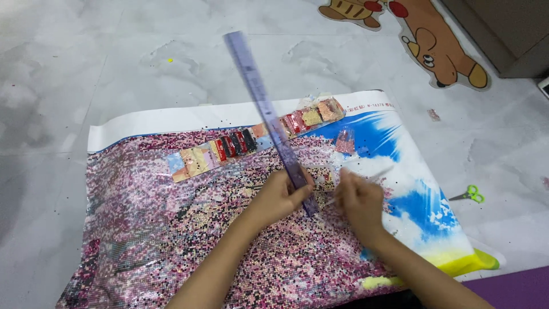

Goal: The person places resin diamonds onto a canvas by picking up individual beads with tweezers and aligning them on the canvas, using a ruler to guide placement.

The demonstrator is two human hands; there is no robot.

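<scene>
A large diamond-painting canvas (171,229) is seen from above, spread flat on a pale marbled floor (86,68). Most of it is covered in glittering pink and dark beads, while a printed patch of blue sky and white cloud at the right is left bare.

A long translucent purple ruler (266,111) is gripped at its lower end by the left hand (280,194); the fingers are closed round it and the ruler is raised at a slant, its far end blurred above the canvas. The right hand (357,200) is held just beside it, fingers pinched shut on a thin pale pen-like tool (372,174), apparently angled so that its tip meets the canvas. Whether anything else is under the hand cannot be told.

A row of small bead packets (234,146), in pink, red, black and tan, is laid across the upper canvas, seemingly kept within easy reach. One more pink packet (345,141) lies on the blue area. Green-handled scissors (470,194) rest on the floor to the right, and a cartoon animal floor sticker (440,46) is seen at the top
</scene>
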